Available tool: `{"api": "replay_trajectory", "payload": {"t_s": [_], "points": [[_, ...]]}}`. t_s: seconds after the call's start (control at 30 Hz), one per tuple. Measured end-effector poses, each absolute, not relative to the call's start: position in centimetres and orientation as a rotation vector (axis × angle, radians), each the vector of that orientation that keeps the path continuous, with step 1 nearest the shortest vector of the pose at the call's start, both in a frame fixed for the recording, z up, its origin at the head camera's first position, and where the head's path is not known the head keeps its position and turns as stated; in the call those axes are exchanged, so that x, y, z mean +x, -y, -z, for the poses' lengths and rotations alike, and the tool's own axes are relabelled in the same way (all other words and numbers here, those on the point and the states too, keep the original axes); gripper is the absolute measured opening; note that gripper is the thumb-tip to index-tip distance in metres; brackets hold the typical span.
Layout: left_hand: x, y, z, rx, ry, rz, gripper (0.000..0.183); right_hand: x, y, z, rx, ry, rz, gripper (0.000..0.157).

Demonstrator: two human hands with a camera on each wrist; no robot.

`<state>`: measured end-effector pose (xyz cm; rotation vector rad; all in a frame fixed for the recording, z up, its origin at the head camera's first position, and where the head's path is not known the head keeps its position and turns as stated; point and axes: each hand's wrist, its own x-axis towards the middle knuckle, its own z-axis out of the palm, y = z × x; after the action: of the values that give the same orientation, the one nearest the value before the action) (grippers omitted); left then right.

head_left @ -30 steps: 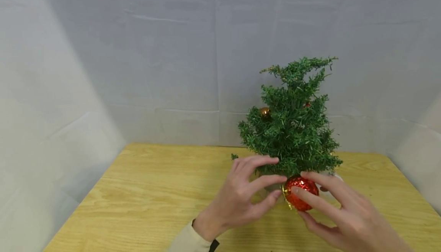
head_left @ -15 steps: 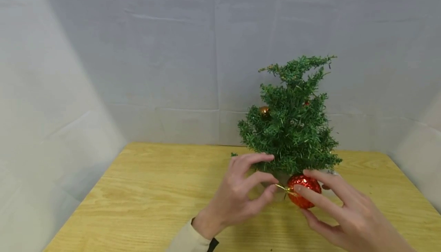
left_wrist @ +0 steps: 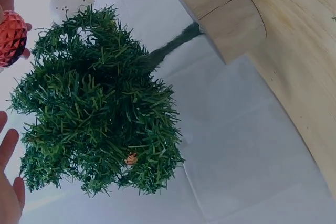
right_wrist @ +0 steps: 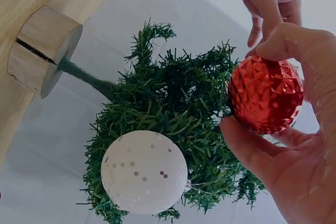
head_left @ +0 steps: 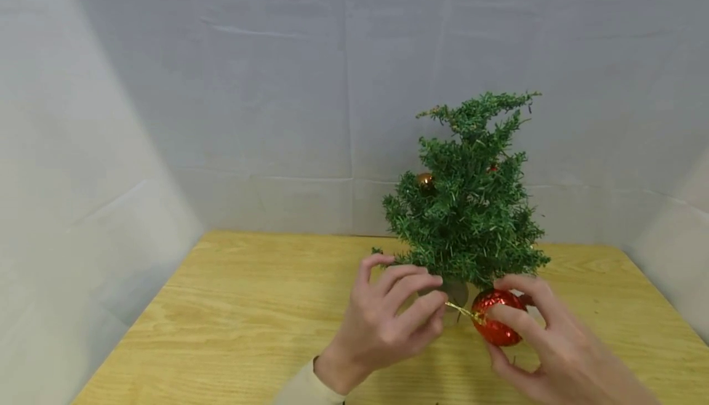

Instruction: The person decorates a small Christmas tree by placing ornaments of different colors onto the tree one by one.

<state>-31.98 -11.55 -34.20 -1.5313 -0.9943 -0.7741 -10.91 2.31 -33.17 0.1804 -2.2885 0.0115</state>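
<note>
My right hand (head_left: pixel 565 343) grips a red faceted Christmas bauble (head_left: pixel 500 335) between thumb and fingers, in front of the tree's lower branches. From the bauble's top a gold cord (head_left: pixel 461 310) stretches left, and my left hand (head_left: pixel 384 325) pinches its end between thumb and index finger. Behind both hands stands a small green artificial Christmas tree (head_left: pixel 471 208). In the right wrist view the same red bauble (right_wrist: pixel 265 95) sits in the curled fingers, and a white bauble with spots (right_wrist: pixel 144 174) hangs on the tree.
The tree's round wooden base (right_wrist: pixel 44 51) rests on the wooden table (head_left: pixel 249 306). A copper-coloured bauble (head_left: pixel 426 180) and a bit of red (head_left: pixel 492 168) show among the branches. Pale fabric (head_left: pixel 277 103) hangs behind the table.
The red bauble has shifted slightly right and down in my right hand. My left fingers have closed on the gold cord, which is now drawn out straight to the left.
</note>
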Motion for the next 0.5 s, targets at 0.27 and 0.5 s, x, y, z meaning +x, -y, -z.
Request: {"api": "replay_trajectory", "payload": {"t_s": [0.27, 0.5], "points": [[-31.1, 11.4, 34.8, -1.481, 1.070, 0.751, 0.018, -11.4, -2.4, 33.9, 0.239, 2.306, -0.093, 0.035], [-30.8, 11.3, 35.2, -1.443, 1.119, 0.720, 0.018, -11.5, -1.7, 34.1, 0.156, 2.352, -0.165, 0.032]]}}
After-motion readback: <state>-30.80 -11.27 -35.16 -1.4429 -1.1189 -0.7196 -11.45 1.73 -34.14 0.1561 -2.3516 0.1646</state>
